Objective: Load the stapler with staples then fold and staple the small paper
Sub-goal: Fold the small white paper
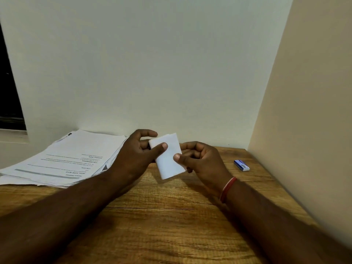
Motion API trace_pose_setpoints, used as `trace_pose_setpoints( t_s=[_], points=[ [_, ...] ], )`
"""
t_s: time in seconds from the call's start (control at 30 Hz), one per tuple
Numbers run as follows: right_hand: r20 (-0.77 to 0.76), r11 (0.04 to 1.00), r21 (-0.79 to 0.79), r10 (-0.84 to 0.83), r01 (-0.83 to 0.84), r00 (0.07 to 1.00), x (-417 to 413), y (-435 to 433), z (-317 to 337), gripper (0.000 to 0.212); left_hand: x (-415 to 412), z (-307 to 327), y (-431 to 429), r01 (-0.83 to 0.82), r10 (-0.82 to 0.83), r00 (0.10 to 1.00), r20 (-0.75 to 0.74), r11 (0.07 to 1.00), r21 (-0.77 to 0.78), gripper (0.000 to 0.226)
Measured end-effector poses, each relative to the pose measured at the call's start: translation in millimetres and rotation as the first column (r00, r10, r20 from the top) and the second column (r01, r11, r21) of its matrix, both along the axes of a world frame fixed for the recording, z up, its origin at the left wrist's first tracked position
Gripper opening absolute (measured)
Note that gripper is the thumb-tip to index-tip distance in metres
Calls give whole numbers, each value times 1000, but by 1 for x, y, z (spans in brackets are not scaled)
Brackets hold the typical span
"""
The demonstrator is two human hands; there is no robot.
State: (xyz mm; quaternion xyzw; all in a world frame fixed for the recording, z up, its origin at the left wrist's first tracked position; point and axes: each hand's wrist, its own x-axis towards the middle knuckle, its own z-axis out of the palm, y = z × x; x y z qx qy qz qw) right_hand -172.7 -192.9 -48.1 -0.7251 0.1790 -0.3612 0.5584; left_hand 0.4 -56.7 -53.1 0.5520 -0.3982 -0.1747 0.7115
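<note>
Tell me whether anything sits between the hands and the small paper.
Nothing does: the left hand and right hand both already pinch the folded small paper, thumbs on its front, above the table.

2 hands [137, 155], 1 small paper [167, 159], 1 staple box [242, 165], 1 stack of printed sheets [64, 159], 1 red wristband [227, 189], 1 wooden table [162, 225].

A single wide-angle view looks from the person's head, forward and slightly down, close over the wooden table [171, 216]. Both forearms enter from the bottom edge. Beyond the fingers [162, 146] it faces a pale wall [152, 63]; a side wall [314, 111] closes the right.
</note>
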Motion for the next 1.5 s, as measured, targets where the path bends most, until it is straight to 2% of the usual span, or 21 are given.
trace_pose_setpoints(
  t_s=[0.13,0.2,0.27,0.43,0.67,0.8,1.07,1.17,1.3,1.5],
  points=[
    [57,999,-14,-47,48,997,6,9,-3,22,-7,-1,-4,39,-39,983,-182,999,-3,52],
    [69,995,-67,-75,79,995,8,13,-5,20,-9,-5,-6,48,-40,990,-132,997,58,52],
    [67,990,-117,-68,75,995,8,17,-6,18,-9,-7,-6,26,-25,1000,-13,995,100,45],
    [160,997,-70,-28,40,987,5,15,0,17,-7,-4,-1,12,-24,995,99,994,113,36],
    [268,999,36,-23,14,963,3,10,3,25,-12,-5,1,186,-193,980,58,978,97,41],
    [257,999,47,-6,-6,966,3,8,2,25,-11,-5,4,265,-274,961,29,947,181,54],
    [226,998,34,35,-44,974,0,9,2,22,-11,-5,4,240,-253,966,56,956,167,48],
    [231,997,9,77,-81,970,0,11,3,31,-14,-2,5,263,-260,965,-38,952,159,44],
    [245,975,31,208,-222,947,-3,12,7,39,-13,4,8,435,-385,869,-311,893,111,56],
    [279,934,128,288,-332,916,-4,15,8,33,-13,9,11,508,-415,793,-446,854,109,58]
  ],
)
